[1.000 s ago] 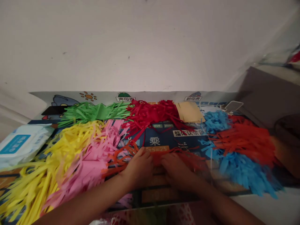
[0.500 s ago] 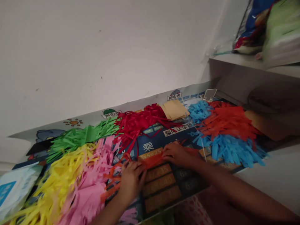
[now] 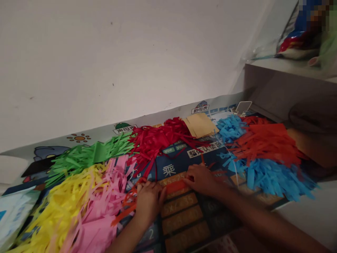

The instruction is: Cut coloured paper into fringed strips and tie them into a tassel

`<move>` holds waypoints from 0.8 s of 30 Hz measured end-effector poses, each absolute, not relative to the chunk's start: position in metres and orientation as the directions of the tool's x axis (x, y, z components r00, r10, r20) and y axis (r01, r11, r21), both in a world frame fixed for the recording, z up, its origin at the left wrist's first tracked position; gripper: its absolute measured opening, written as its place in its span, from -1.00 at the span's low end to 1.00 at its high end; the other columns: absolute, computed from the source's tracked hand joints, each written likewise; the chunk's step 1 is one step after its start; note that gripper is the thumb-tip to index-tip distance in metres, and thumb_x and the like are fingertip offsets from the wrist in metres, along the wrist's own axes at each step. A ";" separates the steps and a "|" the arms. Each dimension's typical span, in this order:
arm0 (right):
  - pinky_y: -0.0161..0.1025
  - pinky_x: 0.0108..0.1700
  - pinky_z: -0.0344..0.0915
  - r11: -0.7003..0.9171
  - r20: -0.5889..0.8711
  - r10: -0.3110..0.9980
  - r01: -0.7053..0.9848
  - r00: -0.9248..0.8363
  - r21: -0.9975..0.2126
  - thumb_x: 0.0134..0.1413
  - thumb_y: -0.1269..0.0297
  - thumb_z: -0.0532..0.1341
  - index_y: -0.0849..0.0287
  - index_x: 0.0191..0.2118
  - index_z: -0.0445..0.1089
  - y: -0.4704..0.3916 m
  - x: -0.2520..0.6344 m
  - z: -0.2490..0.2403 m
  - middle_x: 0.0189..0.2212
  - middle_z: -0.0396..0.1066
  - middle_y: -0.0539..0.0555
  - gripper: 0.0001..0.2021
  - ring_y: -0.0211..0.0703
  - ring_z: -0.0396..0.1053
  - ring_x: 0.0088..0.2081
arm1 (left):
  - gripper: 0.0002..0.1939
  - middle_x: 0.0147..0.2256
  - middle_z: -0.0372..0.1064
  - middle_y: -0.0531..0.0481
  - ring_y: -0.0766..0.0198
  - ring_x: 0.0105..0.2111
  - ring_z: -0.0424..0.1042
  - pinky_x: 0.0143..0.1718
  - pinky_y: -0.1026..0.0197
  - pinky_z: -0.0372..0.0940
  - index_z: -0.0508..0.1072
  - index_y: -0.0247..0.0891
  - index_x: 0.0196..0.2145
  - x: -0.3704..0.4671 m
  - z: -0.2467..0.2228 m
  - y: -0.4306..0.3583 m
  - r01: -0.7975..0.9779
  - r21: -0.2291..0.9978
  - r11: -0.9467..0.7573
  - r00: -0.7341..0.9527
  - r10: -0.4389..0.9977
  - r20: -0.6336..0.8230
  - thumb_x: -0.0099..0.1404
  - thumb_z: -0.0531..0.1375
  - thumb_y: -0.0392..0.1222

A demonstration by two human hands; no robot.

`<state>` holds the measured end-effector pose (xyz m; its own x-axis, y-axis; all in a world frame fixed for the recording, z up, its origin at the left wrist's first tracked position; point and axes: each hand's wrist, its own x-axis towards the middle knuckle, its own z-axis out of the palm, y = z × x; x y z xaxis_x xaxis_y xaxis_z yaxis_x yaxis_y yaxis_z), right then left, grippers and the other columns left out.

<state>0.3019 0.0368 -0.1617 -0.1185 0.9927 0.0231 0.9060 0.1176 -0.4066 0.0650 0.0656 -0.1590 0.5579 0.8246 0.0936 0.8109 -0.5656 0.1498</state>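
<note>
An orange fringed tissue-paper piece (image 3: pixel 176 187) stretches low over the mat between both hands, its cut strips fanning out at either end. My left hand (image 3: pixel 149 198) pinches the left end, with loose strips spilling out beside it. At the right end, my right hand (image 3: pixel 200 180) has its fingers curled onto the same paper; some strips stick up behind the knuckles. Left of my left hand lies pink fringed paper (image 3: pixel 105 200), and beyond that yellow fringed paper (image 3: pixel 63 203). Red fringed paper (image 3: pixel 160 138) sits behind the hands.
Green fringed paper (image 3: pixel 92 154) lies near the wall. A beige paper stack (image 3: pixel 201 125) sits at the back. Blue (image 3: pixel 279 179) and red-orange fringed paper (image 3: pixel 271 142) lie on the right. A plastic packet (image 3: pixel 15 211) is at the left edge. A shelf (image 3: pixel 289 75) overhangs the right side.
The view has shifted slightly, so things on the right appear farther right. Both hands stay on the orange paper; more of its strips show above my right hand.
</note>
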 end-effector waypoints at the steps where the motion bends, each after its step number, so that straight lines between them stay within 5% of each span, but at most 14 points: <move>1: -0.21 -0.21 0.01 0.119 0.024 0.993 0.906 -0.120 -0.405 0.07 0.27 0.23 0.18 -0.52 0.41 0.037 0.302 -0.162 -0.45 0.41 0.00 -0.81 -0.18 0.32 -0.31 | -0.71 -0.43 0.49 -0.03 0.08 -0.32 0.39 -0.24 0.03 0.06 0.47 -0.21 -0.48 0.065 -0.159 0.066 0.813 0.144 -0.564 0.557 0.826 0.089 0.37 0.10 -0.13; 7: -0.19 -0.19 0.04 0.152 0.082 0.988 0.907 -0.130 -0.392 0.10 0.33 0.20 0.18 -0.31 0.42 0.031 0.303 -0.146 -0.32 0.43 0.04 -0.93 -0.16 0.31 -0.26 | -0.86 -0.26 0.48 -0.02 0.12 -0.20 0.35 -0.09 -0.01 0.07 0.49 -0.15 -0.28 0.063 -0.154 0.063 0.738 0.058 -0.673 0.653 0.733 0.189 0.31 0.15 -0.32; 13: 0.00 0.01 -0.04 0.644 0.165 0.761 0.761 -0.628 -0.073 0.25 0.39 0.11 0.13 -0.23 0.43 0.017 0.299 -0.140 -0.29 0.46 0.07 -0.86 -0.05 0.23 -0.10 | -0.88 -0.31 0.44 -0.02 0.08 -0.17 0.28 0.05 -0.13 0.00 0.48 -0.13 -0.29 0.067 -0.144 0.055 0.604 -0.025 -0.797 0.790 0.594 0.149 0.25 0.17 -0.31; 24: -0.03 0.00 0.02 0.507 0.200 0.858 0.844 -0.473 -0.178 0.22 0.23 0.16 0.23 -0.18 0.44 0.031 0.278 -0.151 -0.20 0.43 0.16 -0.81 -0.01 0.23 -0.10 | -0.84 -0.37 0.48 -0.03 0.10 -0.22 0.34 -0.01 -0.11 0.03 0.51 -0.20 -0.35 0.072 -0.143 0.058 0.666 0.081 -0.741 0.714 0.666 0.218 0.31 0.13 -0.31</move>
<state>0.2785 0.0313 -0.1507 -0.4732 0.8579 0.2005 0.8436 0.5068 -0.1777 0.0717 0.0584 -0.1429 0.7138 0.6656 0.2179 0.6664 -0.7412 0.0809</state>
